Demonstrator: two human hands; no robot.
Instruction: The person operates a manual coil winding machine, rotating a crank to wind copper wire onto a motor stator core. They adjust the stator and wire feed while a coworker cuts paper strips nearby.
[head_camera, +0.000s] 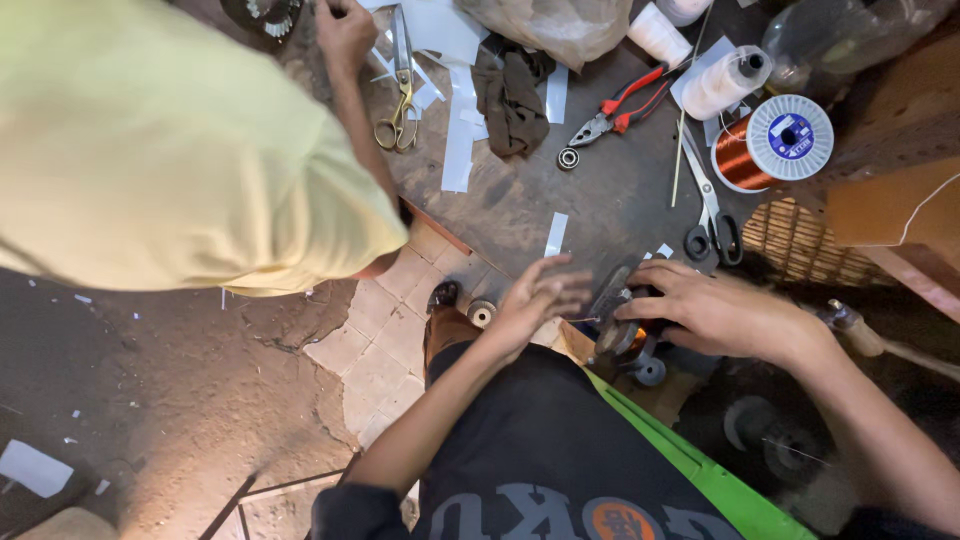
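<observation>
- The person's right hand (715, 312) is wrapped around a small dark metal part (612, 300) at the near edge of the surface (610, 195), fingers curled over its top and clamped on it.
- The left hand (535, 298) sits just left of that part, fingers spread open and blurred; I cannot tell whether the fingertips touch it.
- The metal part lies between the two hands, above the person's lap, with a round grey piece (648, 372) just below it.
- Black-handled scissors (712, 215) lie on the surface just above the right hand.
- A spool of copper wire (772, 142) stands further back to the right, with a white thread cone (725, 82) beside it.
- Red-handled pliers (618, 108) and a small bearing (568, 158) lie near the middle of the surface, next to a dark rag (510, 95).
- Another person in a pale yellow shirt (150, 140) bends over at the left, one hand (345, 30) on the far side of the surface beside brass-handled shears (400, 85).
</observation>
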